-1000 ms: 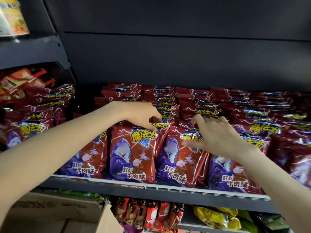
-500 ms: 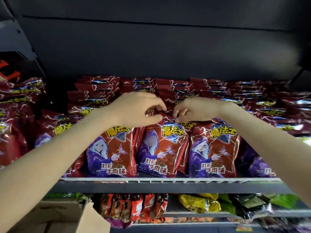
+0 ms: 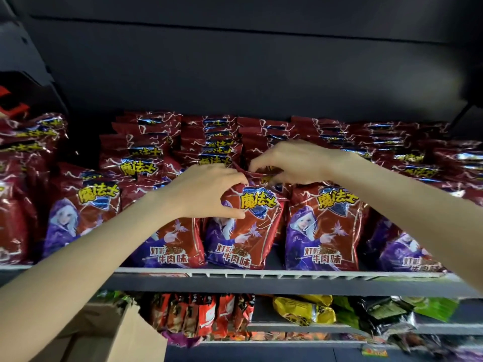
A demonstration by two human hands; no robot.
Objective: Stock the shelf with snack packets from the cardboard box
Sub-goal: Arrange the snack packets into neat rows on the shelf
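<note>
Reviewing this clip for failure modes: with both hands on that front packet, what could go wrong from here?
1. The left hand grips the middle front packet, which leans sideways; it may tip forward over the shelf's low front rail.
2. The right hand pinches the packet's top edge with packed rows right behind; pushing back could topple or crumple them.
3. The neighbouring packet touches it and may get dragged askew.

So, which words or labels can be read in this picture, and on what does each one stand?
"魔法士": yellow brand on the red packets.
"灯影" over "牛肉味": white words low on the same packets.
Lower-shelf packs: print too blurred to read.
Yellow bag: unreadable.
Tag at the bottom shelf edge: too blurred.
Box: no print visible.
</note>
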